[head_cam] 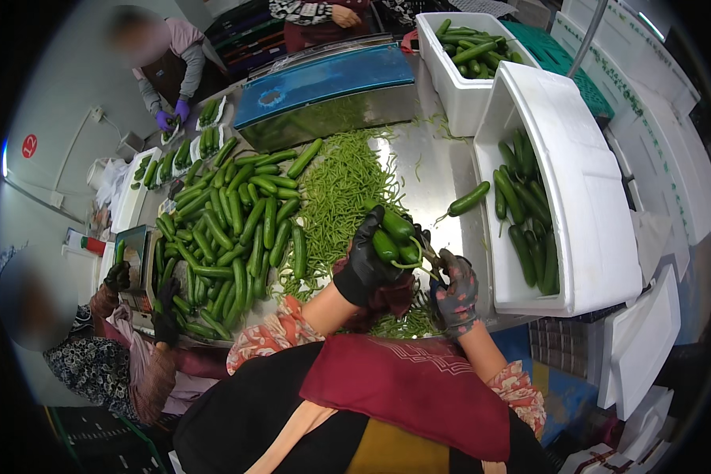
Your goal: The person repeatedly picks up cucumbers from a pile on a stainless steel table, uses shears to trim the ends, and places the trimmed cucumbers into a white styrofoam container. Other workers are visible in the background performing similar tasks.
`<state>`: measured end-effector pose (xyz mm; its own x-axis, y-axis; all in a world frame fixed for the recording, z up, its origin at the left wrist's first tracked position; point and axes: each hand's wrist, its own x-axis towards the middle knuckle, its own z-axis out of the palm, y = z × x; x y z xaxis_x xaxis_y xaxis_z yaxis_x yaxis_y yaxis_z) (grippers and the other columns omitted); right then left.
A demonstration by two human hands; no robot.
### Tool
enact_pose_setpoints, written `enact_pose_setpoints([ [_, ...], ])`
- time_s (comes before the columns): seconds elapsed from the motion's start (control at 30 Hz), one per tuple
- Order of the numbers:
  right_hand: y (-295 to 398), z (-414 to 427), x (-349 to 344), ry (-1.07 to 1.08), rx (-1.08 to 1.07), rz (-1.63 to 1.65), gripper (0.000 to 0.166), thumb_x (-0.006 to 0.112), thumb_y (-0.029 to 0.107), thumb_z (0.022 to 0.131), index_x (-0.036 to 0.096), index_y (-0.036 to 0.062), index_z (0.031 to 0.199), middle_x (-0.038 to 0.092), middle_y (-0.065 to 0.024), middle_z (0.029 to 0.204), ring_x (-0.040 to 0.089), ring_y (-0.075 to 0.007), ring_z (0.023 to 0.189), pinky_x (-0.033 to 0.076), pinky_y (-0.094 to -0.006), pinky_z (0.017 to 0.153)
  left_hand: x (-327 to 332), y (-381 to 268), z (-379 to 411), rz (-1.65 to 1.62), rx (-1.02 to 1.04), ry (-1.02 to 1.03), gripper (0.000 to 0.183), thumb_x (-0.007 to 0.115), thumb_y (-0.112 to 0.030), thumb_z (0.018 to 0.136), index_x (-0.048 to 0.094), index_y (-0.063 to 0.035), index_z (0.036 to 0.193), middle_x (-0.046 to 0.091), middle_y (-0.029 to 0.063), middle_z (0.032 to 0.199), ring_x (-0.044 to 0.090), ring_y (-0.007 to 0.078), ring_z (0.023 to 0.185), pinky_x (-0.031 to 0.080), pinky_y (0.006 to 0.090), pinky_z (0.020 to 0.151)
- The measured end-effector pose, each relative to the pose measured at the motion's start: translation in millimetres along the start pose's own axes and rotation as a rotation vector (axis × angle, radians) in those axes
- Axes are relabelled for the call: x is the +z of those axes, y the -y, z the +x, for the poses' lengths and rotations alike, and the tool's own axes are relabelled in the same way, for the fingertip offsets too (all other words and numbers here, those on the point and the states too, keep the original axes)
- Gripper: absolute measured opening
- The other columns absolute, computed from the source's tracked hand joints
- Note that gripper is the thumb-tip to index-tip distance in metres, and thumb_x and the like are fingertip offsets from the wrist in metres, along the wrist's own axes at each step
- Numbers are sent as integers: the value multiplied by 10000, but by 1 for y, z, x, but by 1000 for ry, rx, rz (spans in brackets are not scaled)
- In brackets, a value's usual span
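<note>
In a black glove, my left hand (360, 266) grips several green cucumbers (398, 226), their long stems pointing towards my right hand. My right hand (458, 290), in a grey glove with a pink pattern, holds scissors or snips (431, 255) whose blades are at the stems. Fingers partly hide the tool. Beneath and beyond my hands spreads a heap of loose cut stems (343, 189) on the metal table (420, 172). To the right, a single cucumber with its stem (468, 199) lies beside a tipped white foam box (592, 195) that holds more cucumbers (527, 201).
Left of the stems lies a large pile of cucumbers (231, 225). A blue-topped metal box (326, 77) stands at the back, beside another filled foam box (462, 106). One co-worker's purple gloves (175, 115) handle packs; another co-worker's black glove (167, 308) is at the pile.
</note>
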<state>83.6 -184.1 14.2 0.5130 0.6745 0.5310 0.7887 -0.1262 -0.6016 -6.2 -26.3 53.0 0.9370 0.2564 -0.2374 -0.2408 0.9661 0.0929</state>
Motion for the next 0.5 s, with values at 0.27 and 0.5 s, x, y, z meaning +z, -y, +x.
enact_pose_setpoints([
  [0.27, -5, -8, 2, 80, 169, 417, 366, 584, 238, 759, 537, 41, 1063, 564, -112, 775, 553, -287, 672, 455, -341, 597, -12, 4, -1, -7, -60, 38, 431, 621, -398, 739, 513, -43, 959, 565, 142, 874, 547, 310, 862, 454, 448, 820],
  [0.5, -21, -33, 9, 133, 211, 248, 474, 485, 436, 800, 529, 49, 1072, 594, -110, 847, 568, -288, 734, 462, -341, 645, -8, -5, 3, -158, 132, -19, 448, 600, -389, 762, 510, 9, 947, 563, 181, 912, 547, 333, 883, 441, 468, 867],
])
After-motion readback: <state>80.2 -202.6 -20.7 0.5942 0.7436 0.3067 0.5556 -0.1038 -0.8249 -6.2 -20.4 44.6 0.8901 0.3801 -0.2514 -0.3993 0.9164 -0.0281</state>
